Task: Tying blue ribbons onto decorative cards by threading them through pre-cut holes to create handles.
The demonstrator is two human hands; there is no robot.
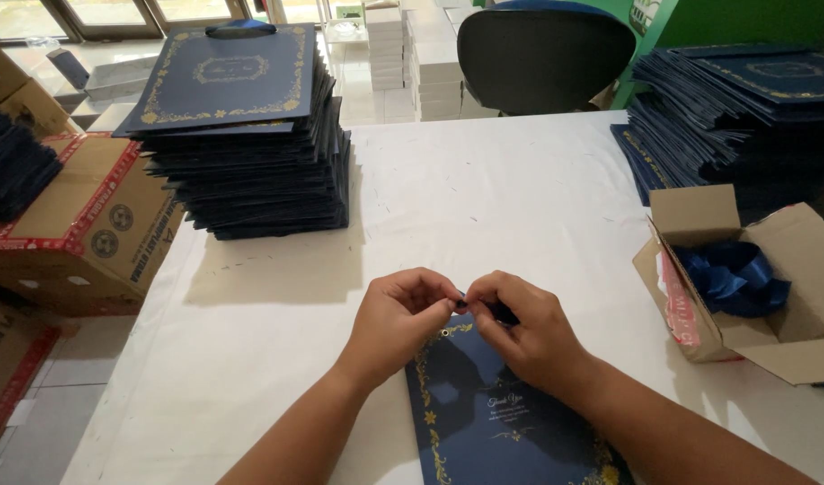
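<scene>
Navy paper bag point(493, 422) with gold floral borders lay flat on the white-covered table point(484, 198), directly below the person's wrists, its top edge with a small eyelet point(445, 333) tucked just under the fingertips. Both hands met over that edge: the left hand point(396, 321) had thumb and forefinger pinched together, and the right hand point(527, 330) was closed the same way on a short dark piece, apparently the end of a blue ribbon point(500, 314), though the piece was too small to be sure. The fingertips of the two hands touched or nearly touched just beside the eyelet. To do this well, I judged, the ribbon end should be kept stiff and narrow between the pinching fingers, the bag's edge held still against the table, and the end fed straight at the hole rather than at a slant, so the paper would not crease or tear. A tall stack of finished bags point(250, 135) stood well apart at the far left, another pile of flat bags point(735, 108) at the far right, and an open cardboard box point(744, 287) with loose blue ribbon sat near the right forearm. A dark chair point(545, 58) stood beyond the table.
</scene>
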